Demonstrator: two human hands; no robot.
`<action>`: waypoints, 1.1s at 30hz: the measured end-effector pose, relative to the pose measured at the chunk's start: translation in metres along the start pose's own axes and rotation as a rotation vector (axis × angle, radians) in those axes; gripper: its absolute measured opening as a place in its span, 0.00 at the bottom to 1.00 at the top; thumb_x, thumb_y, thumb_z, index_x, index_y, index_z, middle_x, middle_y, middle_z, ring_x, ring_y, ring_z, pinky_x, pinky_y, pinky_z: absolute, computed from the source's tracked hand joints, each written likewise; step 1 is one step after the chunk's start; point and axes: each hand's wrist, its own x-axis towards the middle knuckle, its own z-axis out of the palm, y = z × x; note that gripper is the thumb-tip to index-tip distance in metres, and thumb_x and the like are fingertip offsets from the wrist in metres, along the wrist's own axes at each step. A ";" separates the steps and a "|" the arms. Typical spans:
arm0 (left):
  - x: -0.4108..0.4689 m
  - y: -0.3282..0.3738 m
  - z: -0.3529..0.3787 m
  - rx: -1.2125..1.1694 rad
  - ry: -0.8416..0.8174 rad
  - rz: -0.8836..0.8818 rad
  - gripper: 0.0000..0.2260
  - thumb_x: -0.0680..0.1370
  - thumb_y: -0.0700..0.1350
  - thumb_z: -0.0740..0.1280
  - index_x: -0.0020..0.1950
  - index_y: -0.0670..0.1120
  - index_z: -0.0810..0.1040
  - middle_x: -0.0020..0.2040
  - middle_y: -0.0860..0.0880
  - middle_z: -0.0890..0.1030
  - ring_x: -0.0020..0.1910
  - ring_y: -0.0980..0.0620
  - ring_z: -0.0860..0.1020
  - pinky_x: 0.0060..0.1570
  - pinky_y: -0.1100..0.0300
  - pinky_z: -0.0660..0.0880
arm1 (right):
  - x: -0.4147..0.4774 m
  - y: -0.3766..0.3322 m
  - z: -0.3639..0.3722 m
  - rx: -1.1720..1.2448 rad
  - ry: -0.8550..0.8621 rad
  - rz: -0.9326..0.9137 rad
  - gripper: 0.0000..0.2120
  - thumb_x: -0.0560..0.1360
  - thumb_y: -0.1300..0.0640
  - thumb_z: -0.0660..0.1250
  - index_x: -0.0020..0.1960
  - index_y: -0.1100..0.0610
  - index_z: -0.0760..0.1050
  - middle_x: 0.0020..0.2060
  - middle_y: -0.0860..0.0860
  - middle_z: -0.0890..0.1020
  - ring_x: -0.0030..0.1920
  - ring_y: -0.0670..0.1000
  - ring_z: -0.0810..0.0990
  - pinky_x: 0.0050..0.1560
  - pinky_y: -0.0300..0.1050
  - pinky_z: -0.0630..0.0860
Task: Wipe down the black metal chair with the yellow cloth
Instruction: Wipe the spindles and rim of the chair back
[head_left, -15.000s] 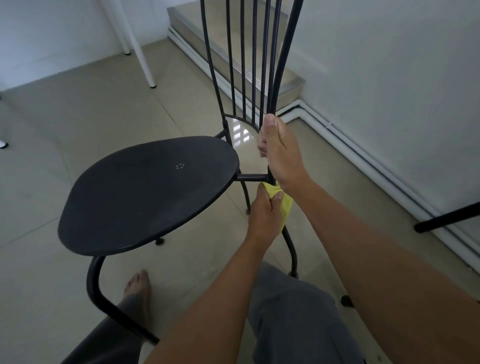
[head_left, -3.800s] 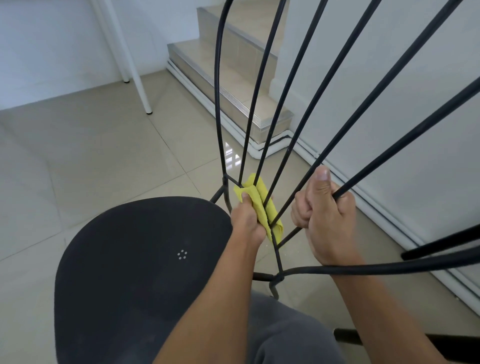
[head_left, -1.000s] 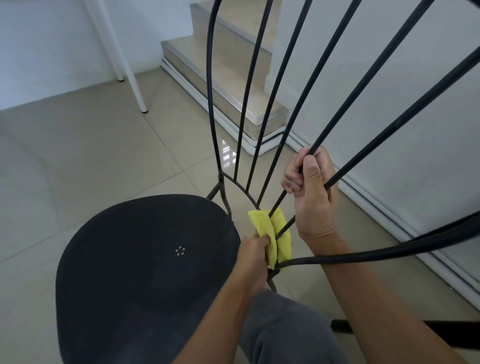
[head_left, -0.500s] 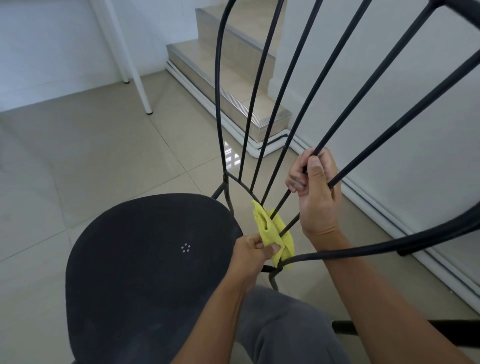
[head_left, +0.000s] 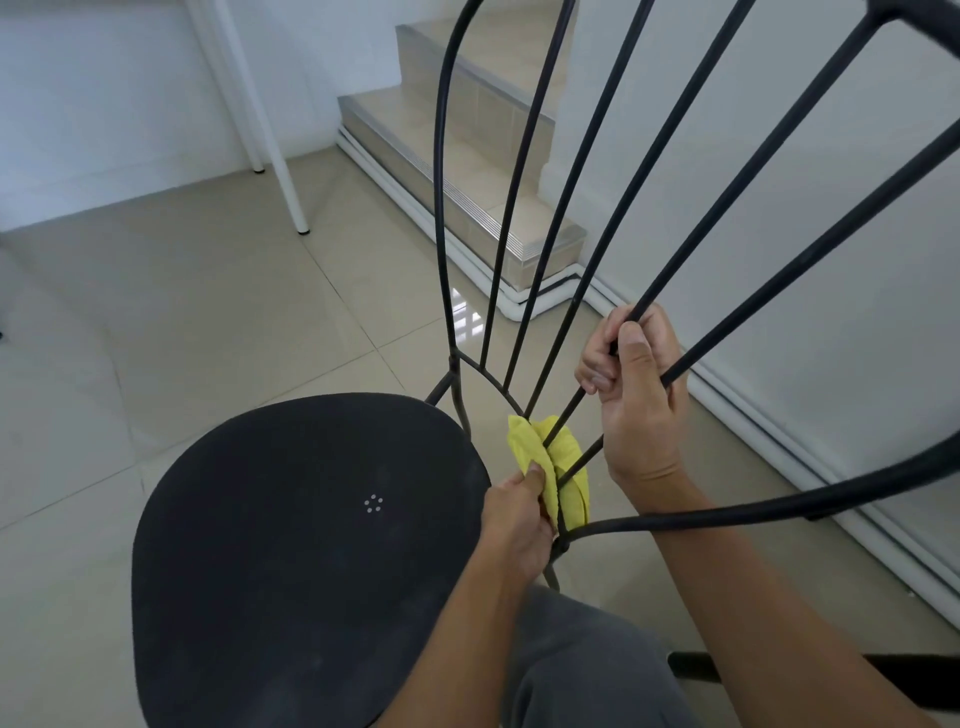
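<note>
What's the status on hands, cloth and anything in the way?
Left hand grips cloth, folded round a rod low on the chair. Right hand grips a rod above it. Neighbouring rods crowd the cloth.

— Where does the cloth sit?
— The cloth (head_left: 569, 457) is wrapped round a low backrest rod (head_left: 566, 414), just right of the chair seat (head_left: 291, 545), near where the rods meet.
— And the hands?
— The left hand (head_left: 519, 519) pinches the cloth's lower end, between seat and rods. The right hand (head_left: 634, 400) grips a rod above and right of the cloth.
— Behind the chair?
— Steps (head_left: 467, 156) run along the wall (head_left: 779, 260) on the right. A table leg (head_left: 275, 156) stands back left.
</note>
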 end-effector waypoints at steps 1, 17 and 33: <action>0.002 0.003 0.003 -0.035 0.016 0.015 0.10 0.83 0.40 0.59 0.53 0.37 0.79 0.50 0.40 0.83 0.49 0.44 0.82 0.55 0.47 0.79 | 0.000 0.000 0.000 0.001 -0.005 0.001 0.11 0.82 0.62 0.50 0.44 0.56 0.67 0.29 0.46 0.66 0.29 0.49 0.62 0.31 0.46 0.63; 0.020 0.018 0.022 -0.183 0.143 0.045 0.10 0.82 0.42 0.64 0.57 0.37 0.79 0.54 0.39 0.83 0.53 0.42 0.82 0.61 0.43 0.76 | 0.001 0.001 0.001 0.006 -0.012 -0.012 0.12 0.82 0.62 0.50 0.43 0.55 0.68 0.29 0.44 0.67 0.29 0.48 0.63 0.32 0.45 0.64; 0.042 0.064 0.026 -0.202 0.182 0.078 0.13 0.81 0.41 0.66 0.63 0.36 0.75 0.56 0.38 0.82 0.53 0.42 0.82 0.55 0.45 0.79 | 0.001 0.003 0.001 0.014 -0.009 -0.015 0.11 0.82 0.62 0.50 0.43 0.57 0.67 0.29 0.46 0.67 0.29 0.49 0.63 0.32 0.44 0.64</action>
